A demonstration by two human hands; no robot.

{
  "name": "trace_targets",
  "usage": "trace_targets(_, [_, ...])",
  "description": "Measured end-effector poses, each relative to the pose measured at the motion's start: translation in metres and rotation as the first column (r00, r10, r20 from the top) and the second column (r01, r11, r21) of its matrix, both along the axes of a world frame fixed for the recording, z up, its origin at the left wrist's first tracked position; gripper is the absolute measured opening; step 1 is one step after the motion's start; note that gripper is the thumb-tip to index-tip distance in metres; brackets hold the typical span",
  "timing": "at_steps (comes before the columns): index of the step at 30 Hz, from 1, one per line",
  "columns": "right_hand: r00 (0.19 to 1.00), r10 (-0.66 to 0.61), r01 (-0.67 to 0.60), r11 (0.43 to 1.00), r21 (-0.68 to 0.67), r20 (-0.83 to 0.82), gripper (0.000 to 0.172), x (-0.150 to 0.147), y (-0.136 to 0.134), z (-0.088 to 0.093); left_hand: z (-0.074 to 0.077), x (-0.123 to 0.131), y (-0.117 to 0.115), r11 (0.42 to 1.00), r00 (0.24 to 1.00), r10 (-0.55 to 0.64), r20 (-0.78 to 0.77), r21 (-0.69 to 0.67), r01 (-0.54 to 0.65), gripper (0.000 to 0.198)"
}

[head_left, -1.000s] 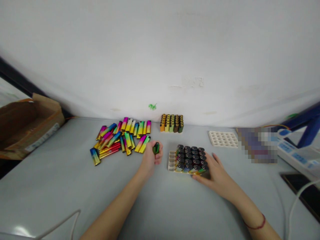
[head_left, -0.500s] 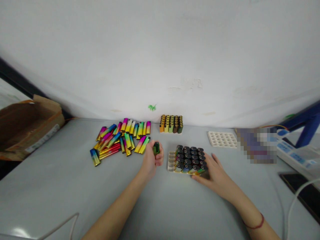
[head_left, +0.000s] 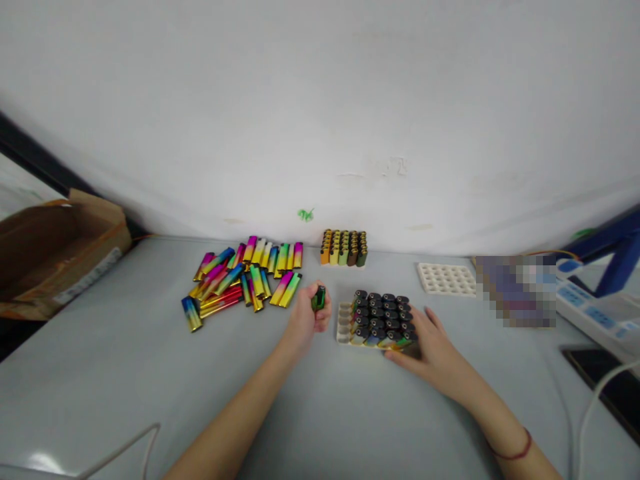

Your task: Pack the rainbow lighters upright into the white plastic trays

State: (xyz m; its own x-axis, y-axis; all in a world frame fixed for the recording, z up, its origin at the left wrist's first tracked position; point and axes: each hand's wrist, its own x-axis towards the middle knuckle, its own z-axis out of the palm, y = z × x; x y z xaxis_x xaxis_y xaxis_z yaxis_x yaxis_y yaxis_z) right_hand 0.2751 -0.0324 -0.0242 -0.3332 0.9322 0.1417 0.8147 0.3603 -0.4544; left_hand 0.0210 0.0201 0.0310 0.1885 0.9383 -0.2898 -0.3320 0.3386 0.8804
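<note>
My left hand [head_left: 303, 320] is closed around a green lighter [head_left: 319, 299], its dark top pointing up, just left of a white tray [head_left: 344, 338]. Most of that lighter is hidden by the fingers. Several lighters [head_left: 381, 315] with black tops stand upright in the tray, while the column of holes at its left edge holds none. My right hand [head_left: 434, 352] grips the tray's right end, thumb along the front and fingers at the side. Behind my left hand lies a loose pile of shiny multicoloured lighters [head_left: 235, 277].
Near the wall stands a second block of upright lighters [head_left: 344, 248]. A white tray with bare holes [head_left: 447, 278] lies at the back right. A cardboard box [head_left: 95, 260] is at the far left. On the right are a power strip [head_left: 590, 307] and a dark phone-like slab [head_left: 607, 387].
My left hand has moved slightly right, toward the tray, with the green lighter in it. My right hand stays on the tray's right end.
</note>
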Motion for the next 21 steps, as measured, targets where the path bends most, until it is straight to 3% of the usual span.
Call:
trace_targets(8, [1.000, 0.005, -0.005, 1.000, -0.010, -0.007, 0.072, -0.002, -0.001, 0.005, -0.003, 0.001, 0.001, 1.000, 0.999, 0.011, 0.032, 0.015, -0.012, 0.049])
trace_targets(15, [1.000, 0.005, -0.005, 1.000, -0.001, -0.014, 0.074, -0.001, -0.001, 0.004, -0.004, 0.001, 0.005, 0.992, 0.991, 0.094, 0.092, 0.070, -0.101, 0.039])
trace_targets(21, [1.000, 0.008, -0.008, 1.000, -0.014, -0.003, 0.074, -0.001, 0.000, 0.004, -0.019, -0.001, 0.007, 0.972, 0.982, 0.161, -0.096, 0.186, -0.141, 0.038])
